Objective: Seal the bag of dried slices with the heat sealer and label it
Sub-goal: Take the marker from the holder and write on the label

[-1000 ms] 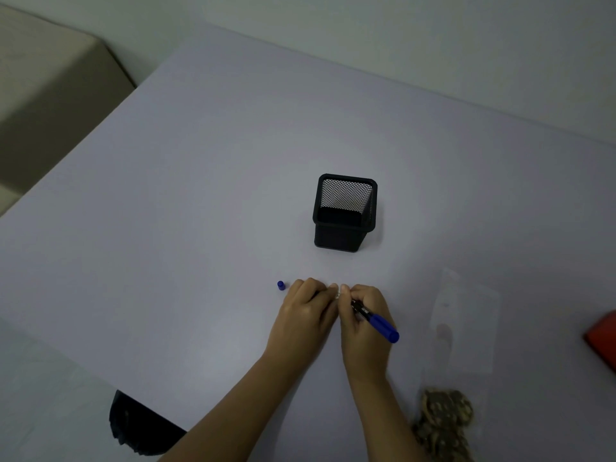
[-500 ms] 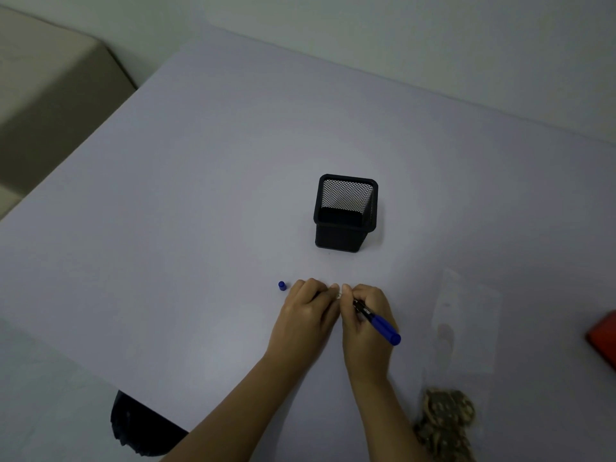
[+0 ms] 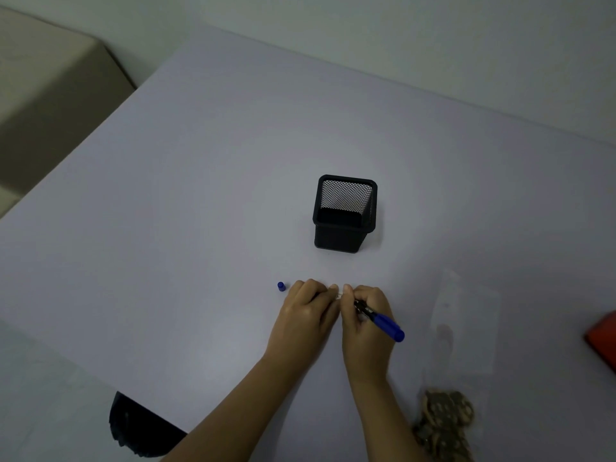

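We see both hands meeting on the table [image 3: 200, 195]. The right hand [image 3: 363, 328] has its fingers curled round a blue marker [image 3: 383, 323], tip hidden. The left hand [image 3: 305, 315] pinches a small white label [image 3: 339, 296], mostly covered. The cap [image 3: 281, 286] lies just left. The clear bag [image 3: 466, 328] lies at right, faint, with its dried slices [image 3: 443, 415] cut off at the bottom edge. A red object [image 3: 603, 341] is cropped and unidentifiable.
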{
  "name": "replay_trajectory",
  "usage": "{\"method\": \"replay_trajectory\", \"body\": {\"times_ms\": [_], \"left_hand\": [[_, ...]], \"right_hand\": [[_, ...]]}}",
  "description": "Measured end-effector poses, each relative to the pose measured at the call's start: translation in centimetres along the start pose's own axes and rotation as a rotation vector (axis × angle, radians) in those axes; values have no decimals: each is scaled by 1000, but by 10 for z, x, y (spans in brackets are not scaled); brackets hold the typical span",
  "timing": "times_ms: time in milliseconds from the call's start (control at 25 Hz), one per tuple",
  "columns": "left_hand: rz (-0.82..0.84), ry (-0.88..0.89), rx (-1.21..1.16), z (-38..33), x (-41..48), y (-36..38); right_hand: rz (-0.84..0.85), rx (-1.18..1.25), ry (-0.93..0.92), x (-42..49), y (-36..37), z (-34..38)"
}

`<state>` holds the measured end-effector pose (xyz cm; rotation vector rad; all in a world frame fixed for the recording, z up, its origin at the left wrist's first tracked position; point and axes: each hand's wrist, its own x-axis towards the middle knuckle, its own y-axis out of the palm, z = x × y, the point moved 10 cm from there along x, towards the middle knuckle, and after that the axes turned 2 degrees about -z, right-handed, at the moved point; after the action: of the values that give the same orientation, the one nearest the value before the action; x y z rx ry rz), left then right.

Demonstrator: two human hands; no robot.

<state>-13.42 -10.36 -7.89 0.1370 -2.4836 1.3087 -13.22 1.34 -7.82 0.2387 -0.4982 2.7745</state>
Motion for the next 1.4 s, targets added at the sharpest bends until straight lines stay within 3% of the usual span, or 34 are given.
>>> {"method": "replay_trajectory", "body": {"times_ms": [520,800,1040,1280,1400], "left_hand": [[5,-11,-8,-1,1,-1],[49,-23,46,2,-1,4],[90,-104,-34,4,-1,3],[138,-255,-215,8,2,-3],[8,-207,-259,-1,5,-28]], "right_hand": [[17,-14,-3,-1,2,-1],[-135,7,32,3,-15,4],[-248,304,262,1,-32,-7],[-251,689,643,-4,-31,1],[-255,848,749,-8,-34,6]]}}
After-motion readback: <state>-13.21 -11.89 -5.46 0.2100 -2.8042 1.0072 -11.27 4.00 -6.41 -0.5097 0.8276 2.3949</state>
